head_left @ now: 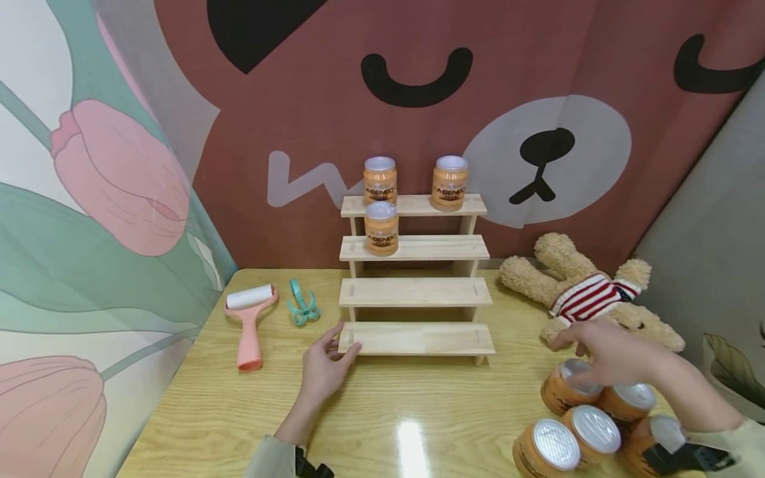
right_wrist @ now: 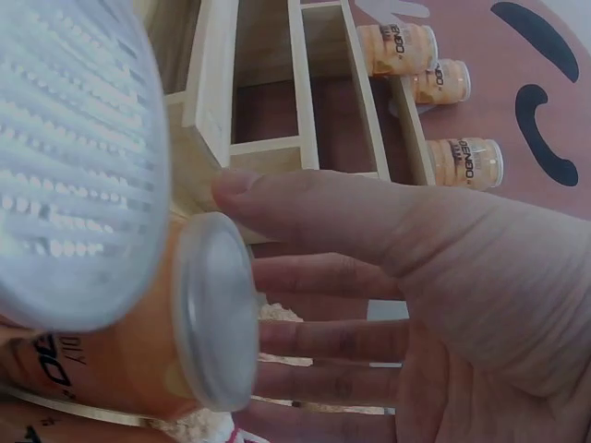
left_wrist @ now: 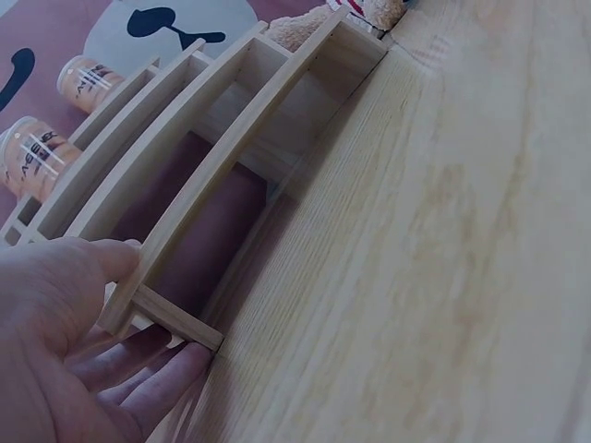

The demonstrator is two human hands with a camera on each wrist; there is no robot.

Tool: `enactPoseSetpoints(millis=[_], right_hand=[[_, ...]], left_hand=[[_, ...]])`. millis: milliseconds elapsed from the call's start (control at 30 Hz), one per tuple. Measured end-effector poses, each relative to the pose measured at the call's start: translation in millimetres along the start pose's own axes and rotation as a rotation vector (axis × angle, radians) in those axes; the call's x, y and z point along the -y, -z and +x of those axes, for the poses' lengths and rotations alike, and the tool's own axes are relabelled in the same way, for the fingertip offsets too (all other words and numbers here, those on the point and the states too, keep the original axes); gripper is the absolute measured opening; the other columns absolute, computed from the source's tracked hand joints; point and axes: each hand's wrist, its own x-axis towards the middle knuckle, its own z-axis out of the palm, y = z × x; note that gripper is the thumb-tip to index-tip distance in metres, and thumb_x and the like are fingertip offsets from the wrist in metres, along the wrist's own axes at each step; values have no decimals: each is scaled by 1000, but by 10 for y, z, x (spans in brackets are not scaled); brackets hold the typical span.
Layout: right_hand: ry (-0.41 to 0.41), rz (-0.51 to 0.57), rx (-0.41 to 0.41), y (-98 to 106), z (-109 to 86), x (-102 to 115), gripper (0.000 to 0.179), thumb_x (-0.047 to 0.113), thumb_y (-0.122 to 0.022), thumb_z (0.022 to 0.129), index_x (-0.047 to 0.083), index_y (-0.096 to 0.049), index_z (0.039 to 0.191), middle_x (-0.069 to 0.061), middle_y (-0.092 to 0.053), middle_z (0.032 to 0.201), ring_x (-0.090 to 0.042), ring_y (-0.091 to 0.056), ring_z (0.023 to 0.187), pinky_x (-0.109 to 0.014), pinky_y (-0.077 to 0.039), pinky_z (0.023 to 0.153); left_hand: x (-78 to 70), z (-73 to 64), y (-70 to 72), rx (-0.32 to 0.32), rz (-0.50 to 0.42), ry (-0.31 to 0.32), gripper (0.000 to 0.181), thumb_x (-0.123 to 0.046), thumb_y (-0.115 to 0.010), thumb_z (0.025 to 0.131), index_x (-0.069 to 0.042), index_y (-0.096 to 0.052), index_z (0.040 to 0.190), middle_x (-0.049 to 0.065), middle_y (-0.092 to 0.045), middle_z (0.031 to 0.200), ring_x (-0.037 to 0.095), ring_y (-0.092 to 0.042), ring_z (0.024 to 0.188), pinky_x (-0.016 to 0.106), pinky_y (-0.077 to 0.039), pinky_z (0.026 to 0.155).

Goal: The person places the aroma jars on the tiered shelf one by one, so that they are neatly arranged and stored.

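A four-step wooden display rack stands on the table. My left hand grips the left end of its lowest step; in the left wrist view, the thumb lies over the board and the fingers reach beneath it. Two orange jars, one at left and one at right, sit on the top step, and another jar on the second step. At right, my right hand is over a group of several orange jars. Its fingers extend beside a jar's pale lid in the right wrist view, not curled round it.
A teddy bear in a striped shirt lies behind the grouped jars. Left of the rack are a pink-handled lint roller and a teal claw-shaped hair clip. A bear-printed curtain hangs behind the table.
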Motion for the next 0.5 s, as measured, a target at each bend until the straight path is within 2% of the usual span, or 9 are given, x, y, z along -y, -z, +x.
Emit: enactPoseSetpoints(millis=[100,200,367,500], right_hand=[[-27,-15,19,-19,-1,-1,45,37,-91,83,14,-75,119,2,-74,112,-5,-66,91,-26,-55,68],[-21,-26,25,-36,-1,11,39,37,-92,82,18,-75,111,7,-72,105,-1,-61,88,-26,-51,66],[23,-23,7,-62,25,47,32,33,-93,79,25,-71,100,16,-65,92,2,-53,80,-25,-43,62],[64,-43,-11,-70,60,96,32,28,-94,76,28,-69,96,19,-63,88,4,-51,78,-24,-44,62]], left_hand=[[1,7,2,3,2,4,63,-26,-85,94,-6,-62,149,25,-70,135,30,-75,104,34,-67,83],[-3,6,5,1,5,2,63,-26,-85,94,-6,-62,148,26,-69,137,31,-75,106,35,-67,84],[-15,0,10,1,-3,8,62,-26,-85,94,-5,-63,148,27,-69,137,33,-74,107,38,-67,86],[-19,2,5,7,-10,17,62,-27,-85,94,-5,-62,148,28,-68,138,33,-74,107,38,-67,85]])
